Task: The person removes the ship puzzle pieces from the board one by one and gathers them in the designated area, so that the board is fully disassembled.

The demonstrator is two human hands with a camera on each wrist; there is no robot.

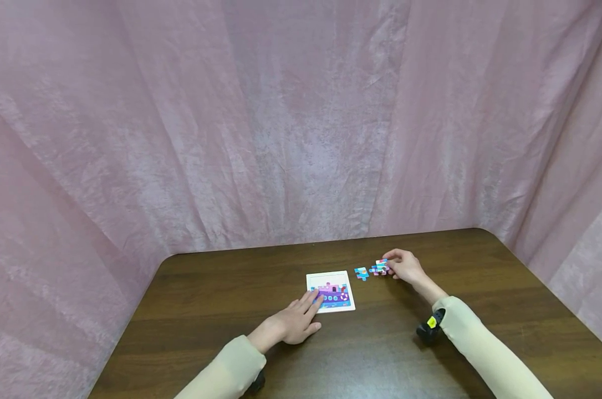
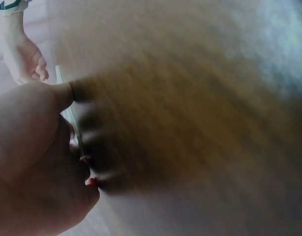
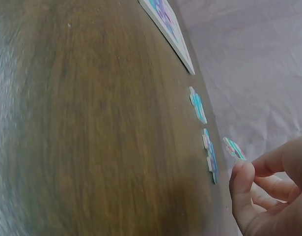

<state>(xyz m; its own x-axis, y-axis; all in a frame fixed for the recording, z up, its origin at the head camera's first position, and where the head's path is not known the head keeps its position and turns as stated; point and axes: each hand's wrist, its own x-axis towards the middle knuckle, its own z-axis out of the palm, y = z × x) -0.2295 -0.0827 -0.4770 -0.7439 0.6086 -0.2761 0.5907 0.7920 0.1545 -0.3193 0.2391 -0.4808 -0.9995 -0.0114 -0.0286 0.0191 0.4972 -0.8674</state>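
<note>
My left hand (image 1: 296, 321) rests with straight fingers on the lower left of a white-framed jigsaw puzzle (image 1: 352, 300). The puzzle's lower part shows a purple and pink boat on blue, while its upper strip is plain white. Between thumb and fingertips my right hand (image 1: 404, 267) pinches a puzzle piece (image 3: 234, 148), held above the table in the right wrist view. Below that piece lies another, pink and blue puzzle piece (image 3: 210, 156). A light blue puzzle piece (image 1: 362, 273) lies between it and the frame.
The brown wooden table (image 1: 221, 310) has rounded far corners. Behind it hangs a pink curtain (image 1: 301, 122), which also runs along both sides. A black wrist strap (image 1: 430, 326) with a yellow mark sits on the right wrist.
</note>
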